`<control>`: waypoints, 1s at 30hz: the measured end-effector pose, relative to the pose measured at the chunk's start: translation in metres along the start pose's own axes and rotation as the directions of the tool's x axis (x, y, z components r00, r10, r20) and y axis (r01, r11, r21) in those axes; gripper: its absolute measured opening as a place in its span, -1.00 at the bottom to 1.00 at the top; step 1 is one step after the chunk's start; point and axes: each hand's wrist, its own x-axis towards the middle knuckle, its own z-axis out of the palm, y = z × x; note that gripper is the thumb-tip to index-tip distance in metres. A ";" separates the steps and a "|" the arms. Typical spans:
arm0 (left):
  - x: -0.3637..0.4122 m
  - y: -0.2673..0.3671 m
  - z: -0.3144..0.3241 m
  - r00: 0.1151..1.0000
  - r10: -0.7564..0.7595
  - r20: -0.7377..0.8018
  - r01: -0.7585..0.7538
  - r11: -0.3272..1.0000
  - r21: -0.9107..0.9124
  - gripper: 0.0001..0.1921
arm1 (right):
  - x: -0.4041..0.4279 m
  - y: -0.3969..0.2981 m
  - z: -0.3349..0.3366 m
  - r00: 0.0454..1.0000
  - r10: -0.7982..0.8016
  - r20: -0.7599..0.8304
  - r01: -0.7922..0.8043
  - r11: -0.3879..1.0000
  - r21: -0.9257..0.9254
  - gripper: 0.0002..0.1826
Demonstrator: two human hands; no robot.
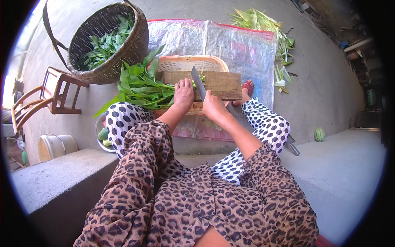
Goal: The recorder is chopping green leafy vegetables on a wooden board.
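Observation:
My left hand (184,96) presses a bunch of leafy green stems (142,85) down on a wooden board (223,83). The leaves spread out to the left, past the board's end. In my right hand (213,106) is a cleaver (198,82), its blade upright beside my left fingertips. A few chopped green pieces (202,77) lie on the board just beyond the blade. The board rests across an orange-rimmed plastic basket (226,63). The cleaver's handle is hidden inside my right fist.
A woven basket (140,40) holding more greens stands at the far left, near a wooden chair (58,91). Beneath the plastic basket lies a woven plastic sheet (259,46). Corn husks (257,20) lie along its right edge. A white bucket (66,145) and a small watermelon (319,134) are farther out.

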 end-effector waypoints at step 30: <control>0.001 -0.001 0.006 0.999 -0.036 -0.035 0.033 0.997 -0.071 -0.51 | 0.000 -0.004 -0.001 1.000 -0.012 0.011 0.012 1.000 -0.024 -0.79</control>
